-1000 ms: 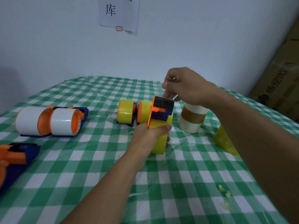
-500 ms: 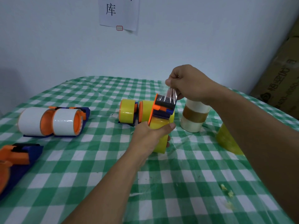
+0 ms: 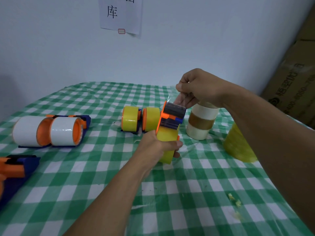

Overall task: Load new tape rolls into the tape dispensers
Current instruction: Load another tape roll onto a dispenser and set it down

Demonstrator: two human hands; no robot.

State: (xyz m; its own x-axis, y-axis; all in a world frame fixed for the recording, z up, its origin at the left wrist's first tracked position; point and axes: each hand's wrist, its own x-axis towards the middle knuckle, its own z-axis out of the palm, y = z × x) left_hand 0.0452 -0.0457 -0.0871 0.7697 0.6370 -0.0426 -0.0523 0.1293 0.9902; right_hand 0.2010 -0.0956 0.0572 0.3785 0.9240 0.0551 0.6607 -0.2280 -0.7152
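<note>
My left hand (image 3: 157,147) grips an orange and blue tape dispenser (image 3: 171,116) that carries a yellow tape roll (image 3: 166,135), held upright just above the table. My right hand (image 3: 198,86) pinches the clear tape end (image 3: 180,98) and holds it stretched up above the dispenser's toothed blade. Behind it lie two loaded dispensers with yellow rolls (image 3: 140,119). Two more dispensers with white rolls (image 3: 49,131) lie at the left.
A green checked cloth (image 3: 187,193) covers the table. A stack of white and brown tape rolls (image 3: 201,122) stands right of the held dispenser, and a yellow roll stack (image 3: 237,145) sits behind my right forearm. Another blue and orange dispenser (image 3: 15,167) lies at the left edge. Cardboard boxes (image 3: 294,79) stand at the right.
My right hand has risen from the blade and drawn the clear tape end up over it. My left hand still holds the dispenser in about the same place.
</note>
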